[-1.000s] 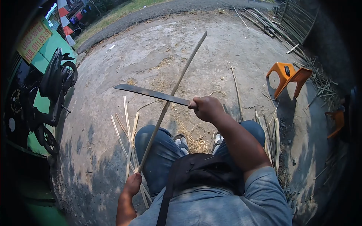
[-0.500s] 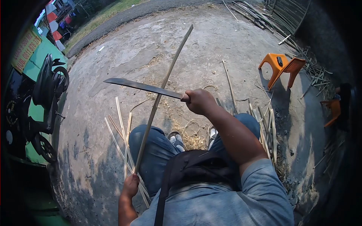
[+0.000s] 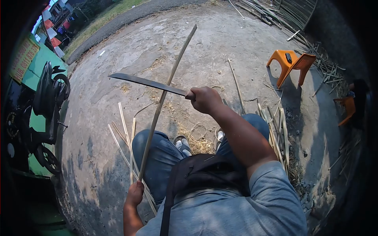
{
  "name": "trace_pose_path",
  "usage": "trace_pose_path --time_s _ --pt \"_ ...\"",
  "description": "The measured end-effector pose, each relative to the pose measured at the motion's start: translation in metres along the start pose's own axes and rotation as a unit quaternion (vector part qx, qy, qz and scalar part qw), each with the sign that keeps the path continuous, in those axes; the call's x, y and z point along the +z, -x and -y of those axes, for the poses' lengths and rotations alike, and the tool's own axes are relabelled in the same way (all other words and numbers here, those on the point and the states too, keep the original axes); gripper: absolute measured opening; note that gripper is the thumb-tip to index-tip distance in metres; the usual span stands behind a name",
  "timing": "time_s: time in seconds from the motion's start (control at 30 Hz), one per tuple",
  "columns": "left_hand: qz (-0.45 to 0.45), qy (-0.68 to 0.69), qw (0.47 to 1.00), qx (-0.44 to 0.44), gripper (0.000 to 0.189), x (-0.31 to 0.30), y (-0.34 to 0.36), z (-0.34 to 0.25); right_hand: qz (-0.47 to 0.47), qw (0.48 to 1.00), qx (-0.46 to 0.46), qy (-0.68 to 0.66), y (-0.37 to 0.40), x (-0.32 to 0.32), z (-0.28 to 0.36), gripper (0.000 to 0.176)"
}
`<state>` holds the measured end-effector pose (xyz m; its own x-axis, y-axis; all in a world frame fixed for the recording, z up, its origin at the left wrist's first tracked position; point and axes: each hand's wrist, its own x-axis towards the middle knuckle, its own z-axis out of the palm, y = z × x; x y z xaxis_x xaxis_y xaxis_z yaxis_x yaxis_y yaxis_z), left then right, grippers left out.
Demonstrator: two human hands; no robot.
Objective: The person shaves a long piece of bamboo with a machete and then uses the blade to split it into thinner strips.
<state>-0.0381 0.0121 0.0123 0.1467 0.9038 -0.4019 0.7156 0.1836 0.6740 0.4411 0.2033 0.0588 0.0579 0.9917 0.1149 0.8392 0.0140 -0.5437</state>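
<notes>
My right hand (image 3: 205, 99) is closed round the handle of a machete (image 3: 145, 82), whose long dark blade points left. The blade crosses a long bamboo strip (image 3: 154, 122) somewhat above its middle and appears to lie against it. At the strip's near end, my left hand (image 3: 135, 193) grips it beside my left thigh. From there the strip slants up and away to the right, its far end free in the air. Several pale split strips (image 3: 130, 145) lie near my left leg, partly behind the held one.
More split strips (image 3: 284, 133) stand by my right leg. An orange plastic chair (image 3: 288, 65) with a small dark object on it is at the right. Bamboo poles (image 3: 267, 17) lie at the back. A parked motorcycle (image 3: 47, 102) stands at the left. Shavings (image 3: 201, 146) litter the ground between my feet.
The machete blade has shifted slightly away from me along the bamboo strip, its tip higher in view. My left hand keeps its hold. The whole view has moved a little.
</notes>
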Motion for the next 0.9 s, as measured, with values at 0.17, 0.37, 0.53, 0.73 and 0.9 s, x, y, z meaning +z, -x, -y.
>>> trace_pose_path --time_s 0.17,0.37,0.53,0.73,0.9 --pt "0.025 0.015 1.0 0.004 0.074 0.002 -0.003 -0.008 0.04 0.995 -0.08 0.04 0.023 -0.005 0.013 0.018" --pt "0.032 0.027 0.999 -0.022 0.074 0.0 -0.002 -0.005 0.078 0.979 -0.179 0.066 0.032 0.01 0.028 0.017" --pt "0.021 0.045 0.998 -0.025 0.074 0.001 0.0 -0.01 0.004 0.997 -0.065 0.033 -0.001 0.019 0.01 0.024" --pt "0.017 0.023 0.999 -0.04 0.076 -0.003 0.003 -0.016 -0.024 0.992 -0.12 0.024 0.023 0.013 0.014 0.018" --pt "0.018 -0.007 1.0 -0.001 0.077 0.001 -0.005 -0.007 0.056 0.978 -0.179 0.094 0.035 0.012 0.026 0.021"
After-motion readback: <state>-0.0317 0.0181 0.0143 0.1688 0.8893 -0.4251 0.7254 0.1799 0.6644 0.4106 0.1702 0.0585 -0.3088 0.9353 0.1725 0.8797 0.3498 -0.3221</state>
